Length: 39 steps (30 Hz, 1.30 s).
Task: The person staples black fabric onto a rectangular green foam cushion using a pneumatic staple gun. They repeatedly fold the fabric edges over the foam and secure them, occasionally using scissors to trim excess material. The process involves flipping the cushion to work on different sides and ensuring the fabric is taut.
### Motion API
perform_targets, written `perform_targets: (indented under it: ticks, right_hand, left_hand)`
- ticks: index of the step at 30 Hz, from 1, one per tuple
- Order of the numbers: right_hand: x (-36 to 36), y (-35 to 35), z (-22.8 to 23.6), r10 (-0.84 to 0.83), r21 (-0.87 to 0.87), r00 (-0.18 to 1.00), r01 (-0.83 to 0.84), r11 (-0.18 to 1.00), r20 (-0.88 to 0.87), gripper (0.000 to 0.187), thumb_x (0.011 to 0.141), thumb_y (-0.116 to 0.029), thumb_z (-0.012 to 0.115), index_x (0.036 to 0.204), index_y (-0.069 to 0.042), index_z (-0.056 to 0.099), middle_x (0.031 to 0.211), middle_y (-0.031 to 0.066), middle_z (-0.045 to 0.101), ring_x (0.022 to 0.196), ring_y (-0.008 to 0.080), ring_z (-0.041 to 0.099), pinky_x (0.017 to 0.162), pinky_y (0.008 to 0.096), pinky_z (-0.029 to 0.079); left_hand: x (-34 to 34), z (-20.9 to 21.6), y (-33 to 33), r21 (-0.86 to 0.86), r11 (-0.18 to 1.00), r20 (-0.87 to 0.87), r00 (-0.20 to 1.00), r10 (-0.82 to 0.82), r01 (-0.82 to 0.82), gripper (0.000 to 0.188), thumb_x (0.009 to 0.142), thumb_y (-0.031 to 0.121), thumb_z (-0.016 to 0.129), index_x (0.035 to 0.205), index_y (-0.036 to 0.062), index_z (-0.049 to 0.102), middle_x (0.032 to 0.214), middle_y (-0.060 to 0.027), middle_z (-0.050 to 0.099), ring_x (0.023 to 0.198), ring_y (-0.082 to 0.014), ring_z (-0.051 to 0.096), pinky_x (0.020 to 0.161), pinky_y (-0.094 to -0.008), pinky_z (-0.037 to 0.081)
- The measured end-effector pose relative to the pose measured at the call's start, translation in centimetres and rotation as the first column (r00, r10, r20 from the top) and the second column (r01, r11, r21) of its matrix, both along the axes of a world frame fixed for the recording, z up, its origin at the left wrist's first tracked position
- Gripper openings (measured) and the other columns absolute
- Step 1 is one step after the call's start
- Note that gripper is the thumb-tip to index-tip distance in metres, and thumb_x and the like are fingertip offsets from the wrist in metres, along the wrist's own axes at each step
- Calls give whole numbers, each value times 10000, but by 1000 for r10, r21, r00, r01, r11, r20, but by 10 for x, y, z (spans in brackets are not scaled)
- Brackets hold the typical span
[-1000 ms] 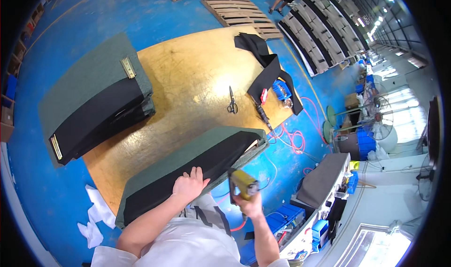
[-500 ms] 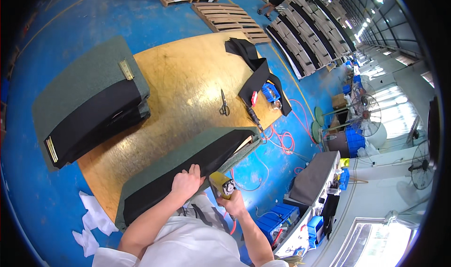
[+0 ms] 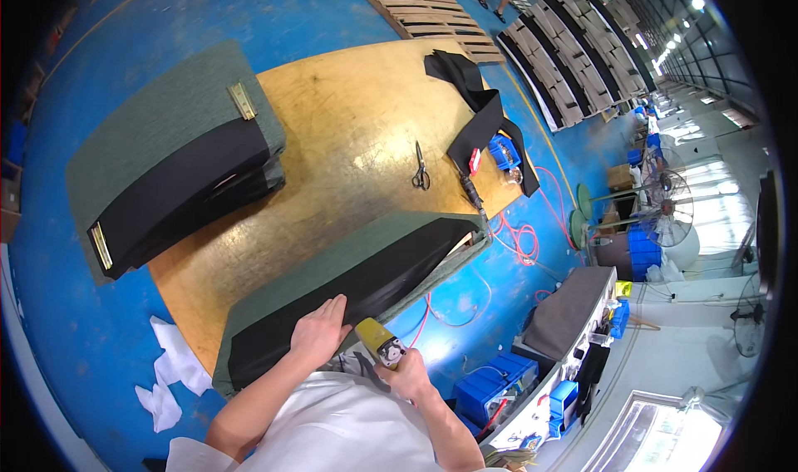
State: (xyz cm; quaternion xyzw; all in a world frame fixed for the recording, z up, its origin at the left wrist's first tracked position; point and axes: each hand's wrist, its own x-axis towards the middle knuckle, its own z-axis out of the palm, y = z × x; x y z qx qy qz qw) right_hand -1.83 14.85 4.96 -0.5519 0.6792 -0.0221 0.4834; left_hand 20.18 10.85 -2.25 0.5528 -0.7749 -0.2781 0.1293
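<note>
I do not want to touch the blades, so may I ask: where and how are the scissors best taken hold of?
Probably by the black handles, coming from the near side of the table and a little from above. The scissors lie flat, with the handles toward the person and the blades pointing away.

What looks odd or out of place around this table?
Crumpled white material lies loose on the blue floor left of the table; it looks dropped rather than put away. Otherwise no spill or damage stands out.
</note>
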Motion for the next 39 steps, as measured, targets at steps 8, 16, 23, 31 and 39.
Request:
perform_targets:
  ticks: [8, 16, 23, 31, 39]
  right_hand:
    - [-12, 4, 5, -146, 9, 976, 147, 989, 161, 642, 825, -127, 760, 1418, -38, 532, 1043, 209, 745, 980, 317, 736, 895, 416, 557]
    - [-27, -92, -8, 72, -674, 975, -198, 712, -210, 750, 865, 32, 625, 1566, 12, 358, 1200, 211, 621, 1064, 394, 625, 947, 474, 507]
    - [-24, -170, -54, -11, -693, 799, -514, 505, -601, 755, 817, -62, 643, 1545, -39, 444, 1384, 166, 549, 1237, 372, 535, 1038, 484, 445]
    - [0, -158, -23, 220, -779, 888, -459, 426, -403, 555, 757, -46, 714, 1298, 23, 615, 1337, 225, 586, 1245, 422, 548, 1072, 530, 437]
    - [146, -55, -19, 850, -681, 522, -648, 340, -73, 552, 750, -143, 807, 1267, -61, 630, 1252, 115, 615, 1150, 318, 592, 973, 445, 478]
  left_hand:
    - [40, 30, 44, 53, 999, 236, 972, -11, -1, 980, 736, 503, 861, 1461, -34, 478, 1438, -224, 560, 1195, -439, 635, 957, -476, 559]
    - [8, 14, 12, -16, 1000, 272, 962, 0, 4, 1021, 688, 608, 849, 1394, -49, 515, 1122, -167, 626, 744, -313, 696, 617, -416, 595]
    - [-23, 27, -41, 82, 997, 95, 995, -23, 15, 1005, 791, 585, 789, 1462, -73, 434, 1248, -267, 630, 920, -384, 729, 745, -454, 602]
    - [162, 9, 39, 758, 603, -493, 824, 279, 249, 851, 868, 316, 827, 1594, 120, 427, 1579, -127, 508, 1430, -262, 512, 1125, -396, 452]
    - [134, -26, 117, 529, 836, -640, 577, 507, -148, 504, 977, 135, 684, 1462, 52, 576, 1552, -133, 537, 1465, -294, 467, 1214, -388, 358]
